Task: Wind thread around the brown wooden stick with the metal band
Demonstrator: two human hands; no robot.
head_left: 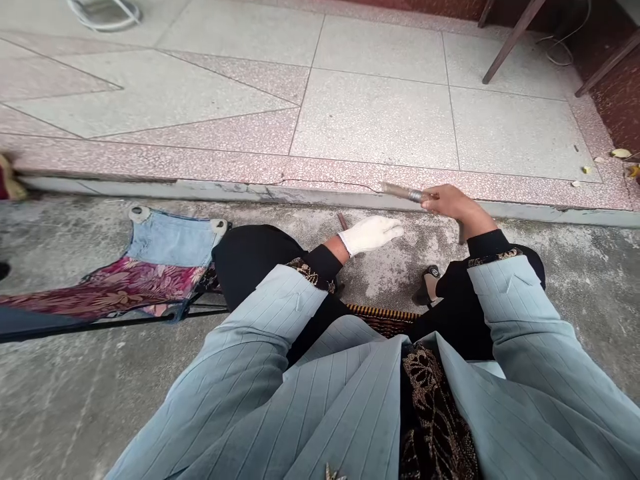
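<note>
My right hand (446, 202) is bare and closed around one end of a short wooden stick (395, 191). Silvery wire (415, 195) is wound in a coil about the stick beside my fingers. The stick is over the edge of a low step, its far end pointing left. My left hand (371, 236), in a white knitted glove, hovers lower and to the left, fingers stretched out to the right, with nothing visible in it. Just behind the glove shows a small reddish-brown piece (342, 221). A thin dark line (330, 181), wire or crack, runs left from the stick.
The tiled step (375, 120) spans the view above rough concrete (100, 387). At left stands a folding chair with a denim and floral cloth seat (160, 267). Brown furniture legs (513, 43) are at upper right, a white tubular object (107, 17) at upper left. Woven seat edge (385, 313) shows beneath me.
</note>
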